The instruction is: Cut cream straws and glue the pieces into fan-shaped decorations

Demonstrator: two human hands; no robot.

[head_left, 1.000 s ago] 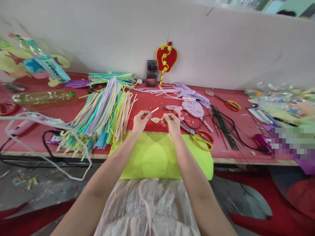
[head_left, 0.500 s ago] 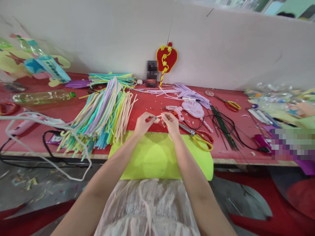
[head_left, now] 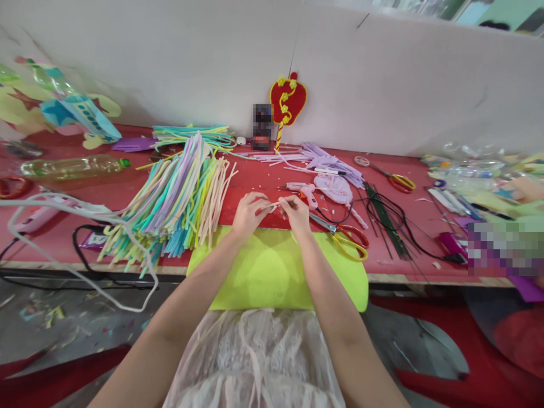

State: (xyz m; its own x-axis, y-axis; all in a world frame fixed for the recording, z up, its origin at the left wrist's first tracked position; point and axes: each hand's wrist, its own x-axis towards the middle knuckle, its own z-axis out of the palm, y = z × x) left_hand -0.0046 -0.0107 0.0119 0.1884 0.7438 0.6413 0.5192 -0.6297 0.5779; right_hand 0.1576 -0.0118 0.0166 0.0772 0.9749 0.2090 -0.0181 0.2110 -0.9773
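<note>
Pale strip (head_left: pixel 275 204), pinched in left hand (head_left: pixel 250 213) and right hand (head_left: pixel 296 214), purple packet (head_left: pixel 92 240), lettering unreadable

Hands (head_left: pixel 250 215) (head_left: pixel 297 214) pinching pale strip (head_left: pixel 274 204), yellow-green sheet (head_left: pixel 266 275), pink glue gun (head_left: pixel 310 196)

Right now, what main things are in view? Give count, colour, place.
Table: one, red, across view
Mat: one, lime, front centre
Fuzzy stems: many, pastel, mostly left
Lying bottle: one, greenish, far left
Ornament: one, mostly red, back centre
Glue gun: at least one, pink, right of centre
Large scissors: one pair, red-yellow handles, mat's right side
Thin wires: many, dark green, right
Small strip: one, pale, centre
Left hand: one, bare, at strip
Right hand: one, bare, at strip
</note>
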